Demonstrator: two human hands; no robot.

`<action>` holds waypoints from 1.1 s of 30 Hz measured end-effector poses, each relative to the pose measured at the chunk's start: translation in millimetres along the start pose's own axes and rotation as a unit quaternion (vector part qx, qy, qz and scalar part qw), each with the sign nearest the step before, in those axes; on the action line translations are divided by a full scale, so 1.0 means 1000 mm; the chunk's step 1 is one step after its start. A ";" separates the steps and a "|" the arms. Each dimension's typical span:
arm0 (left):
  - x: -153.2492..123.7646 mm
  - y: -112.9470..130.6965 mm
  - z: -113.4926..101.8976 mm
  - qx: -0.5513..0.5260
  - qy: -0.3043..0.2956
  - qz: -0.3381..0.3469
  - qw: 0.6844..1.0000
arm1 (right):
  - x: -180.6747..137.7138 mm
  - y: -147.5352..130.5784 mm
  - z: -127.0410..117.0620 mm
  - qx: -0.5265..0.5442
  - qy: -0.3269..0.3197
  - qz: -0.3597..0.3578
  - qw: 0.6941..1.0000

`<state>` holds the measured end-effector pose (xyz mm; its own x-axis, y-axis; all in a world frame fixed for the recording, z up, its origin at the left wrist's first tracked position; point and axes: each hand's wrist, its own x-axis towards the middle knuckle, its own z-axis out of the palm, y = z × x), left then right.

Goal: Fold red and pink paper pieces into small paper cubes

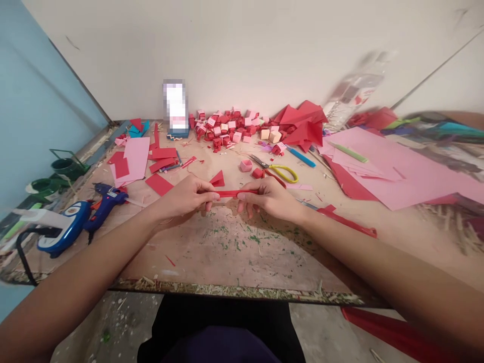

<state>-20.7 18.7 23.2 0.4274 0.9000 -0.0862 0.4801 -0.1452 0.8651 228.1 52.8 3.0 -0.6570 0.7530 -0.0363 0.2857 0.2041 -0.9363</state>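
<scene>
A narrow red paper strip [228, 193] stretches level between my two hands above the table. My left hand [191, 196] pinches its left end between thumb and fingers. The other end is pinched by my right hand [266, 197], whose fingers hide part of it. Just behind the hands lie a small pink paper box [246, 165], a small red paper piece [258, 173] and scissors [285, 173] with a yellow handle loop. A folded red paper piece [218, 179] sits close to my left fingers.
A heap of small red and pink paper cubes [227, 128] lies along the wall beside a phone [176, 106] on a stand. A blue glue gun [104, 201] is at left. Pink sheets [408, 171] and a plastic bottle [353, 93] are at right. Green scraps dot the wooden table [212, 262].
</scene>
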 end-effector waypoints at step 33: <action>-0.002 -0.005 -0.003 -0.006 0.039 -0.023 0.999 | 0.000 0.005 -0.003 0.007 0.006 -0.038 0.999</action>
<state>-26.1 19.3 21.0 0.3446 0.9347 -0.0872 0.4877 -0.0989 0.8674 232.0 55.6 -0.1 -0.6680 0.7431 0.0397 0.2256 0.2531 -0.9408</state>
